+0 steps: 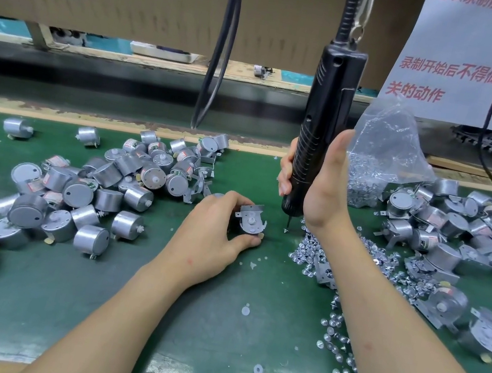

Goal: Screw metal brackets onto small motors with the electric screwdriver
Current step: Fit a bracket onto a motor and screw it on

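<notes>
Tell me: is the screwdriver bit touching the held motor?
No: the bit points at a loose screw on the mat, apart from the motor.

Bare motors (79, 190) piled left, bracketed ones (460, 230) right, loose screws (340, 331) between, screw bag (381, 157) just behind.

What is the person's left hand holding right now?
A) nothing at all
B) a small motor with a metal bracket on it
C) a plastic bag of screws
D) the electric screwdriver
B: the left hand grips a small motor with a metal bracket on top. The right hand holds the electric screwdriver.
</notes>
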A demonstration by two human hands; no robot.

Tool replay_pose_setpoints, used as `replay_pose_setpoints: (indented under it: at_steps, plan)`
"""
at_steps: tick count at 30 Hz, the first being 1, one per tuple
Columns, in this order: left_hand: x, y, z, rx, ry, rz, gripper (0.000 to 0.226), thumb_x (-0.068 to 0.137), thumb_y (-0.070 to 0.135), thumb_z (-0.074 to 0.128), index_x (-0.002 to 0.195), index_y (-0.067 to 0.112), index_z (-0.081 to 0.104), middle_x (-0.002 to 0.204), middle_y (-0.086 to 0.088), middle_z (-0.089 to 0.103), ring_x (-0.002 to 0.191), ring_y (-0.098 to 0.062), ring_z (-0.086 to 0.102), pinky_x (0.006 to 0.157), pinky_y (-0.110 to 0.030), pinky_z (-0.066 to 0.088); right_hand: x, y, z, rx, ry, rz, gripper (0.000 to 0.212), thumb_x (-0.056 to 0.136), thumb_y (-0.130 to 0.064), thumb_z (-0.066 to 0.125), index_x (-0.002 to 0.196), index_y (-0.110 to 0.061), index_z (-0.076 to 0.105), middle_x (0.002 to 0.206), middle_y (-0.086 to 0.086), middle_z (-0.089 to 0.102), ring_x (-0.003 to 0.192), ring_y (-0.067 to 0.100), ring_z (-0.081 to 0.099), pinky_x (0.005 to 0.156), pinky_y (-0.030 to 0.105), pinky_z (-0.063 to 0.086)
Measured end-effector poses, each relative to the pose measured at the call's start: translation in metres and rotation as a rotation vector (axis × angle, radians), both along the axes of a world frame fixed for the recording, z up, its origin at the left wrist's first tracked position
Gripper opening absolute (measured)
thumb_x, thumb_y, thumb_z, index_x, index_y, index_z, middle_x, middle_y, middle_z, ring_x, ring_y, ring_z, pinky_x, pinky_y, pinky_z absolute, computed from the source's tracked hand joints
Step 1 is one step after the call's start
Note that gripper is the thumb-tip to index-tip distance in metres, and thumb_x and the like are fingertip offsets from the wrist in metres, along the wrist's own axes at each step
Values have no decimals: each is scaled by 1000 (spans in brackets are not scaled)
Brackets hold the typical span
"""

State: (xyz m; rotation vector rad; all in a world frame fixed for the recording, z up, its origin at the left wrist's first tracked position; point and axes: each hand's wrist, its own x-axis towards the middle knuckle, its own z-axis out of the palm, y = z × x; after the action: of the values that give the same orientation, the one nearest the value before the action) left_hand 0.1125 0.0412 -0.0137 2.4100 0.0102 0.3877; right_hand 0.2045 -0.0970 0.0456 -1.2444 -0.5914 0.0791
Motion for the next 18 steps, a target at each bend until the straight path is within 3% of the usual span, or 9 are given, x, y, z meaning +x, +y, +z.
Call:
replay_pose_setpoints:
  at_steps: [18]
  plan:
    - [0, -1, 1, 13, -15, 1, 36, 81, 39, 78, 109, 29, 56, 92, 29, 52, 89, 15, 43, 75, -5, 33, -3, 2, 4, 23, 16, 23, 85, 60, -101, 43, 70, -17, 56, 58, 7, 50, 42, 20, 43, 48, 30, 39]
